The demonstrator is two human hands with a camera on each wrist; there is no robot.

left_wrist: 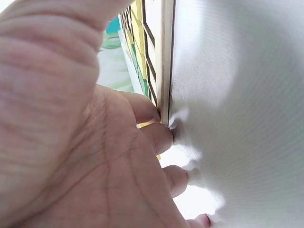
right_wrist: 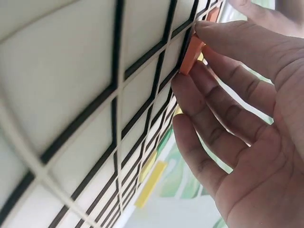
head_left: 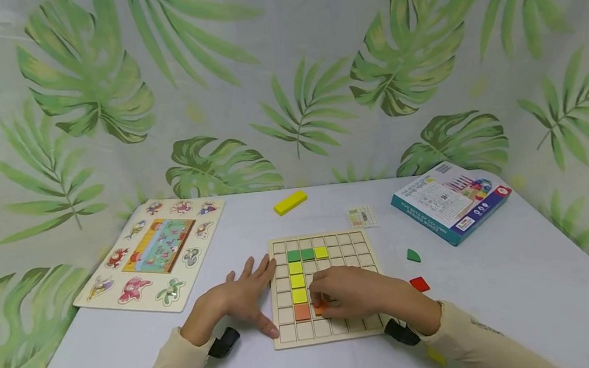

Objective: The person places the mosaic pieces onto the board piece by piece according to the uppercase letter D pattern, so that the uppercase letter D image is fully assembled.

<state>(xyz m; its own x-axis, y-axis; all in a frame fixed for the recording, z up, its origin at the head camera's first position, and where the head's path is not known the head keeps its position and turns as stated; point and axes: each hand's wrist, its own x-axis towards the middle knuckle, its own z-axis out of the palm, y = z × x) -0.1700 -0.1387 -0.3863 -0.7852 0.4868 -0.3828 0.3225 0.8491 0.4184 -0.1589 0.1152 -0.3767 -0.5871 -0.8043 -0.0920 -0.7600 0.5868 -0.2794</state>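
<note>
A wooden grid board (head_left: 287, 332) lies on the table in front of me. My left hand (head_left: 243, 296), fingers spread, touches its left edge with thumb and fingertips. My right hand (head_left: 353, 290) pinches an orange square tile (right_wrist: 191, 54) at a cell in the lower part of the grid; in the right wrist view the tile looks tilted. One cell to the left sits another orange tile (head_left: 302, 312). Above that runs a column of yellow tiles (head_left: 298, 281), topped by two green tiles (head_left: 301, 255) with one yellow tile (head_left: 321, 252) to their right. The right hand covers some cells.
An animal puzzle board (head_left: 183, 296) lies at left. Behind the grid are a yellow block (head_left: 290, 202) and a small pattern card (head_left: 362, 216). A box (head_left: 451, 200) stands back right. Loose green (head_left: 413, 255), red (head_left: 419, 284) and yellow (head_left: 436, 356) pieces lie at right.
</note>
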